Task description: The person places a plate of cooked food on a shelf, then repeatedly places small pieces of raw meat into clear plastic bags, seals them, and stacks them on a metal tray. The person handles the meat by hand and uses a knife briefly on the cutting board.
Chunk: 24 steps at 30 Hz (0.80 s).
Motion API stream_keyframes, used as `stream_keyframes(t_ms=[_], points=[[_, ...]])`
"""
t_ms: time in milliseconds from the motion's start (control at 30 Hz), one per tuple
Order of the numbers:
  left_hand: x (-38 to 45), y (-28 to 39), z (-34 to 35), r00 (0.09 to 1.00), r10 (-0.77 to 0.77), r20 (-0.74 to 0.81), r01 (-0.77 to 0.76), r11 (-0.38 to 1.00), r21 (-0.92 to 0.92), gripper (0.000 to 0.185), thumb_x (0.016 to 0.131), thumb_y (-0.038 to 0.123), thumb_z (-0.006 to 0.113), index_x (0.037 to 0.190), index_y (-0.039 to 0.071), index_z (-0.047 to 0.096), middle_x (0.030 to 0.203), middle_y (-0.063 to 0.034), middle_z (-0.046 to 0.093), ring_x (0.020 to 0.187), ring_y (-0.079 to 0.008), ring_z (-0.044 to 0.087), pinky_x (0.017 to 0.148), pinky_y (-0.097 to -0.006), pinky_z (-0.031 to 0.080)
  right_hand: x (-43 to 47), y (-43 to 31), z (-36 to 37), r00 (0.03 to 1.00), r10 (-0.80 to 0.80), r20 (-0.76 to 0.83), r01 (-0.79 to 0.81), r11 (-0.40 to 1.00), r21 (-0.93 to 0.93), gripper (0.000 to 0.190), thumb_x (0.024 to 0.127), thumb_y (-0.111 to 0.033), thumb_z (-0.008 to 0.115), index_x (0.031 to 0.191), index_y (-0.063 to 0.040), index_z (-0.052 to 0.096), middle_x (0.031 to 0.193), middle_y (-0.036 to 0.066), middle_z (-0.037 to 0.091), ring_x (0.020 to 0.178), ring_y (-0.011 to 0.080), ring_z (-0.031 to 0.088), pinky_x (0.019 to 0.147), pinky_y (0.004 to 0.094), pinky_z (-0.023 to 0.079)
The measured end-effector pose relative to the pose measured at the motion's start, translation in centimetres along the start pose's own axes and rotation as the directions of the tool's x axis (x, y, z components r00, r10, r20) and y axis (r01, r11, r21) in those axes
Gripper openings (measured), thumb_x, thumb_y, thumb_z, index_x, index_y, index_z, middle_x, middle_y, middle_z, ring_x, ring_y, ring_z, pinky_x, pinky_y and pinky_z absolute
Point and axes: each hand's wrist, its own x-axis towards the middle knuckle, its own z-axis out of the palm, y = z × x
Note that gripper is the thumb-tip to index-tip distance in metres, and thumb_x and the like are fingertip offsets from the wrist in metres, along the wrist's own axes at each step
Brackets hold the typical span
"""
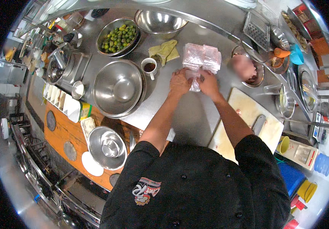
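On the steel worktop [164, 106], several flat packets [201, 54] in clear plastic, with pale pinkish contents, lie stacked. Just in front of them, a small clear plastic bag [194, 86] sits between my two hands. My left hand [181, 81] grips the bag's left side with bent fingers. From the right, my right hand [208, 82] pinches it near the thumb. What the bag holds is mostly covered by my fingers. A steel bowl of raw meat [248, 71], partly blurred, stands to the right of the packets.
A white cutting board [250, 120] carries a knife [258, 124] at my right. Leftward stand a cup of dark liquid [149, 67], a green cloth [166, 52], large steel bowls [118, 88] and a bowl of green citrus fruits [118, 38]. A raised shelf edge [210, 25] crosses the back.
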Motion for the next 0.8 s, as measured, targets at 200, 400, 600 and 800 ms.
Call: stream_keyframes(t_ms=[200, 400, 600, 800], points=[[2.5, -0.8, 1.8, 0.985, 0.065, 0.162, -0.057, 0.997, -0.048, 0.038, 0.081, 0.023, 0.070, 0.118, 0.014, 0.071, 0.129, -0.0116, 0.068, 0.109, -0.0351, 0.069, 0.098, -0.0480, 0.053, -10.2, 2.3, -3.5, 0.995, 0.084, -0.053, -0.078, 0.991, 0.112, 0.036, 0.090, -0.019, 0.071, 0.124, -0.008, 0.069, 0.120, 0.018, 0.067, 0.115, 0.0359, 0.064, 0.101, 0.0461, 0.051], [-2.3, -0.1, 1.6, 0.991, -0.043, -0.126, 0.039, 0.999, -0.031, 0.049, 0.088, 0.029, 0.072, 0.123, -0.005, 0.062, 0.113, -0.0198, 0.067, 0.106, -0.0411, 0.062, 0.096, -0.0510, 0.048, -20.3, 4.4, -15.5, 0.863, 0.404, -0.303, -0.309, 0.897, 0.315, 0.024, 0.097, -0.016, 0.068, 0.117, -0.003, 0.071, 0.109, 0.016, 0.071, 0.089, 0.0244, 0.072, 0.078, 0.0343, 0.058], [-10.5, 9.9, 3.3, 0.991, 0.123, -0.046, -0.131, 0.895, -0.426, 0.026, 0.093, 0.019, 0.072, 0.111, 0.001, 0.068, 0.097, -0.0125, 0.067, 0.089, -0.0250, 0.065, 0.083, -0.0379, 0.052, -24.6, 10.9, -33.6, 0.533, 0.461, -0.710, -0.429, 0.870, 0.242, 0.020, 0.097, -0.019, 0.066, 0.104, -0.001, 0.073, 0.085, 0.017, 0.074, 0.078, 0.0241, 0.072, 0.072, 0.0388, 0.055], [-9.4, 30.0, 1.5, 0.896, 0.441, 0.050, -0.296, 0.677, -0.674, 0.021, 0.099, 0.017, 0.070, 0.113, 0.002, 0.071, 0.097, -0.0041, 0.071, 0.084, -0.0115, 0.063, 0.073, -0.0269, 0.051, -23.3, 20.1, -48.8, 0.302, 0.416, -0.858, -0.545, 0.813, 0.202, 0.033, 0.091, -0.031, 0.069, 0.103, -0.001, 0.076, 0.085, 0.019, 0.075, 0.078, 0.0329, 0.074, 0.074, 0.0409, 0.057]])
